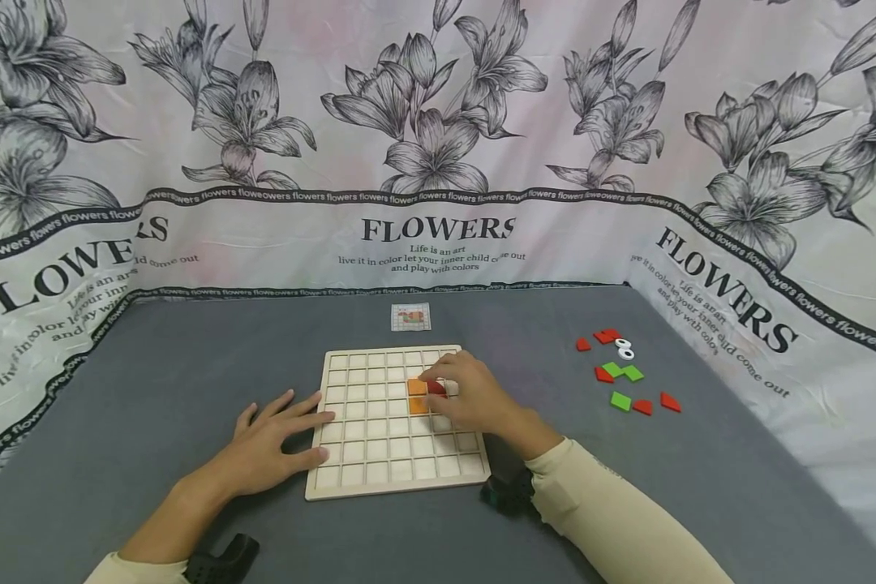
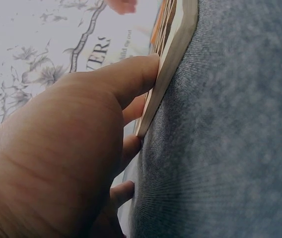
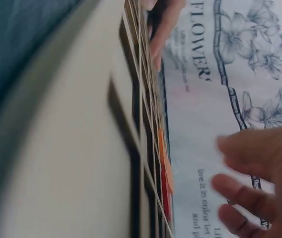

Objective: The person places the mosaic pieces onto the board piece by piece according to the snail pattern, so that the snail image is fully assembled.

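A pale wooden grid board (image 1: 368,470) lies on the grey table. Two orange pieces (image 1: 418,405) sit in adjoining cells right of its middle, and a red piece (image 1: 435,388) is beside the upper one. My left hand (image 1: 270,446) rests at the board's left edge, fingers spread, its thumb (image 2: 136,74) touching the rim. Above the red piece is my right hand (image 1: 470,397), which partly covers the board's right side. In the right wrist view its fingers (image 3: 245,193) are loosely bent, with nothing between them, apart from the orange piece (image 3: 166,166).
To the right lie loose red pieces (image 1: 670,401), green pieces (image 1: 620,401) and white rings (image 1: 625,354). A small card (image 1: 411,317) with a coloured grid picture lies behind the board. Flower-printed cloth (image 1: 438,243) walls the table's back and sides.
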{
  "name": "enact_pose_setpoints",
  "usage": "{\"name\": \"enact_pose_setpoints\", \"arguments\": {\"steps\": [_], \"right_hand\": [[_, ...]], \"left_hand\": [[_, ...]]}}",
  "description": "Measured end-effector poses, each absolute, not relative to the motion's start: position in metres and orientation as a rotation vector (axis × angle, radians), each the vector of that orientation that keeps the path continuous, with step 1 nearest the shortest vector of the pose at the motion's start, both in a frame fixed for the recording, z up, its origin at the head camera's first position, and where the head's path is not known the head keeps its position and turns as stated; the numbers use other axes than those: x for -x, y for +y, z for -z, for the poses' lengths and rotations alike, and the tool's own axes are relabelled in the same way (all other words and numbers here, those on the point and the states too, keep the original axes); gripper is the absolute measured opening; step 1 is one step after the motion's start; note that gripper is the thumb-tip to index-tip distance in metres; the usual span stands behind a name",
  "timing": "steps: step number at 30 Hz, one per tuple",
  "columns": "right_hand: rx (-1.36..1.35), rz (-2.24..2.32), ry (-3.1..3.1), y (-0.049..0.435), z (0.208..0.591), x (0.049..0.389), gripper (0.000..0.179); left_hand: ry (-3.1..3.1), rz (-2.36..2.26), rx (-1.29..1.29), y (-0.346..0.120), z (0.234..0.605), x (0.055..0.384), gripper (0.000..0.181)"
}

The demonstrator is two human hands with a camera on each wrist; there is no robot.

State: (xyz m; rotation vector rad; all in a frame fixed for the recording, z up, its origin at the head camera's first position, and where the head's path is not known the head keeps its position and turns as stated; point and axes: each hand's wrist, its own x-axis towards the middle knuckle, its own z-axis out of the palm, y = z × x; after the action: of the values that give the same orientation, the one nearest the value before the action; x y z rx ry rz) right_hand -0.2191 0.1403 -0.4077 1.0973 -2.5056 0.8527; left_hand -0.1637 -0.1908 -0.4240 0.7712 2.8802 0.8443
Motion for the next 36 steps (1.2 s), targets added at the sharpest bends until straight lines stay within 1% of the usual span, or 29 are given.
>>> {"name": "enact_pose_setpoints", "arguments": {"steps": [8, 13, 17, 21, 26, 36], "right_hand": [[-1.029, -0.914, -2.53, 0.162, 0.372, 0.216, 0.031], [-0.917, -0.895, -2.516, 0.192, 0.356, 0.218, 0.036], [-0.886, -0.893, -2.491, 0.221, 0.348, 0.221, 0.041], [-0.855, -0.895, -2.474, 0.249, 0.347, 0.223, 0.046], [-0.768, -0.865, -2.498, 0.282, 0.352, 0.222, 0.048], [-0.603, -0.907, -2.58, 0.331, 0.366, 0.226, 0.043]], "left_hand": [[2.899, -0.823, -0.76, -0.191, 0.424, 0.164, 0.06], [2.891, -0.826, -0.753, -0.191, 0.423, 0.163, 0.06], [2.889, -0.833, -0.759, -0.192, 0.424, 0.164, 0.059], [2.884, -0.836, -0.763, -0.192, 0.425, 0.165, 0.06], [2.877, -0.822, -0.764, -0.192, 0.426, 0.166, 0.061], [2.874, -0.836, -0.762, -0.193, 0.424, 0.165, 0.061]]}}
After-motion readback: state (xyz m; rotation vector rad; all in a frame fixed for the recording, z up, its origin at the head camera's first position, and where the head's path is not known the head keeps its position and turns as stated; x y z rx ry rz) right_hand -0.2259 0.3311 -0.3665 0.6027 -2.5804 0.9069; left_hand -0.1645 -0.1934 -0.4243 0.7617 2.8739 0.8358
